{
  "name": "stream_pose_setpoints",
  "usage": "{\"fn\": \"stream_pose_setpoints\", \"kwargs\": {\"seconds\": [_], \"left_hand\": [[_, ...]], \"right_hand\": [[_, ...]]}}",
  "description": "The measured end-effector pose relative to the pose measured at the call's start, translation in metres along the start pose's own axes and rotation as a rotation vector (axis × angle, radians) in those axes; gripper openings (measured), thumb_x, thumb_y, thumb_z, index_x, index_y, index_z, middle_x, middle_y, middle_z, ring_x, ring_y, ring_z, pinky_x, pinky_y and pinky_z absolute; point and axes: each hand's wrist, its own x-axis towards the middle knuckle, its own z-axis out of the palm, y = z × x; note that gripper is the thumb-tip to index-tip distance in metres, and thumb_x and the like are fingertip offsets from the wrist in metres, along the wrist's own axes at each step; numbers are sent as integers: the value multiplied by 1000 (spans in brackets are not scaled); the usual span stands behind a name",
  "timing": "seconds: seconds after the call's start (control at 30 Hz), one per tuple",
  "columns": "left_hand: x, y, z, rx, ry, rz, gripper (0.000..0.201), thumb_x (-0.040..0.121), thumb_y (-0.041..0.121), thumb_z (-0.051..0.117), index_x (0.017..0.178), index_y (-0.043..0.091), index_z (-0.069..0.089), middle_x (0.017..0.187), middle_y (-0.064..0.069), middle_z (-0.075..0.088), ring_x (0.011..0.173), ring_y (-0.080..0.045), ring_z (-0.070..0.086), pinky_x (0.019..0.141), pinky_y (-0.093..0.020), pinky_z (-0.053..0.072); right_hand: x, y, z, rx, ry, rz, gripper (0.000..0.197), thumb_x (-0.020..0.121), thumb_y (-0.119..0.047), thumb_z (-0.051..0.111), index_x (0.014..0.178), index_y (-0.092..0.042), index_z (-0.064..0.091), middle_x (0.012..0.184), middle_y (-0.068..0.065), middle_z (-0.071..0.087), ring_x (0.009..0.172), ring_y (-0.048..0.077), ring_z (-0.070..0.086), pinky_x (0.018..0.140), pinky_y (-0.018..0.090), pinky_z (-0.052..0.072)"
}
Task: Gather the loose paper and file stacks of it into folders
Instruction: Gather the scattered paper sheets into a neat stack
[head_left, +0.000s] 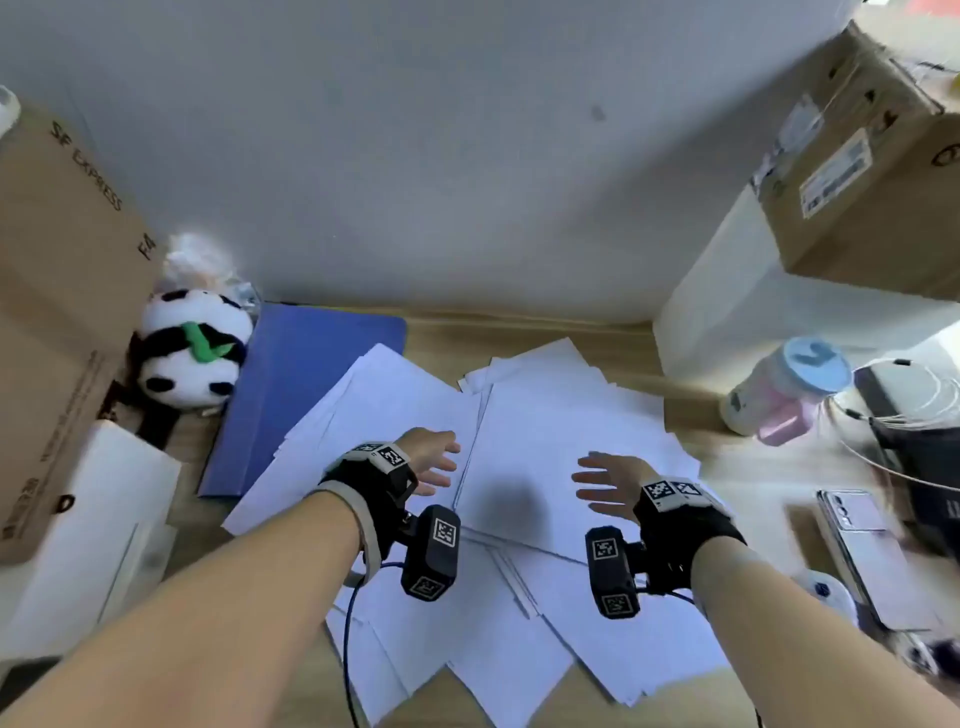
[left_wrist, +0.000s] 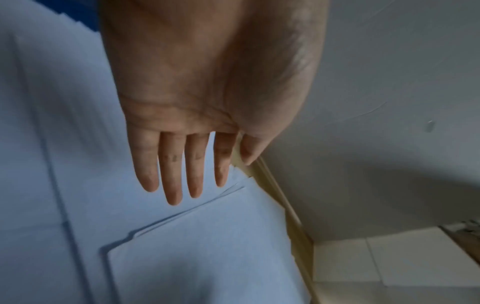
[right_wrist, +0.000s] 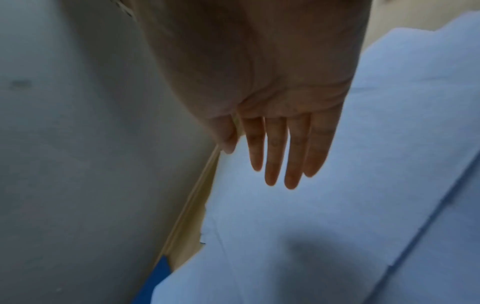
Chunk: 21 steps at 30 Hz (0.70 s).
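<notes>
You are holding your left hand (head_left: 431, 460) and right hand (head_left: 608, 486) apart above the loose white paper (head_left: 545, 431) covering the wooden desk (head_left: 524, 332), fingers straight, gripping nothing. A blue folder (head_left: 291, 384) is lying partly under the sheets' left edge.

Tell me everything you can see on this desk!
loose white paper sheets: many, white, spread across desk middle
flat blue folder: one, blue, left, partly under paper
panda plush toy: one, black-white, far left
brown cardboard boxes: two, brown, left and upper right
pastel bottle with blue lid: one, right
silver phone: one, right edge
wooden desk: one, tan
left hand: open, over paper
right hand: open, over paper
</notes>
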Motion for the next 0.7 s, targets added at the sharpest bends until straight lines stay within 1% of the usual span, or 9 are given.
{"fn": "stream_pose_setpoints", "kwargs": {"seconds": [0.07, 0.13, 0.2, 0.27, 0.37, 0.43, 0.5, 0.6, 0.7], "left_hand": [[9, -12, 8, -39, 46, -34, 33, 98, 29, 41, 120, 10, 56, 115, -12, 55, 105, -31, 58, 86, -34, 43], [22, -26, 15, -70, 87, -82, 15, 96, 22, 45, 93, 12, 56, 92, -9, 49, 79, -26, 50, 68, -30, 39], [33, -37, 20, -91, 150, -117, 26, 95, 16, 44, 69, 14, 44, 80, -7, 43, 72, -24, 43, 69, -31, 37], [39, -41, 20, -108, 176, -89, 32, 96, 14, 43, 64, 16, 40, 84, -10, 46, 85, -25, 43, 76, -31, 37], [53, -43, 25, -147, 134, -82, 28, 94, 11, 43, 67, 15, 43, 87, -11, 50, 78, -24, 48, 70, -27, 39], [54, -40, 30, -153, 76, -82, 20, 91, 9, 48, 72, 11, 45, 80, -11, 48, 68, -23, 45, 59, -24, 39], [58, -40, 36, -132, 43, -73, 15, 91, 11, 54, 77, 6, 52, 80, -11, 50, 70, -24, 48, 70, -27, 40], [58, -46, 47, -131, -69, -64, 31, 90, 15, 60, 116, -2, 58, 115, -13, 62, 111, -27, 59, 101, -38, 45], [60, -49, 56, -67, -40, -48, 45, 90, 9, 59, 132, -1, 48, 129, -14, 58, 117, -29, 57, 101, -46, 48]], "right_hand": [[12, 9, 3, 35, 73, 14, 33, 97, -17, 46, 125, -1, 56, 131, 17, 58, 101, 29, 57, 99, 39, 43], [25, 21, 5, 47, 99, 35, 32, 97, -12, 46, 125, 1, 55, 128, 18, 59, 99, 31, 58, 86, 36, 48], [36, 33, 8, 56, 118, 49, 29, 96, -11, 47, 121, 0, 57, 116, 17, 61, 84, 28, 58, 66, 29, 44], [42, 40, 11, 35, 127, 49, 17, 95, -11, 48, 107, -5, 59, 96, 12, 61, 70, 23, 53, 60, 27, 40], [58, 55, 12, 14, 152, 57, 17, 93, -10, 50, 80, -10, 61, 78, 7, 57, 63, 15, 50, 58, 26, 40], [64, 62, 12, -16, 149, 32, 20, 93, -9, 47, 80, -12, 62, 76, 5, 56, 63, 13, 49, 59, 26, 41], [65, 65, 14, -26, 132, 6, 15, 94, -9, 47, 93, -13, 61, 76, 4, 55, 64, 13, 47, 60, 25, 40], [63, 66, 16, -57, 87, -33, 14, 94, -10, 46, 100, -15, 58, 75, 0, 54, 64, 11, 46, 60, 23, 40], [63, 67, 14, -96, 74, -50, 14, 94, -9, 47, 99, -14, 59, 74, -1, 55, 64, 11, 48, 60, 23, 40]]}}
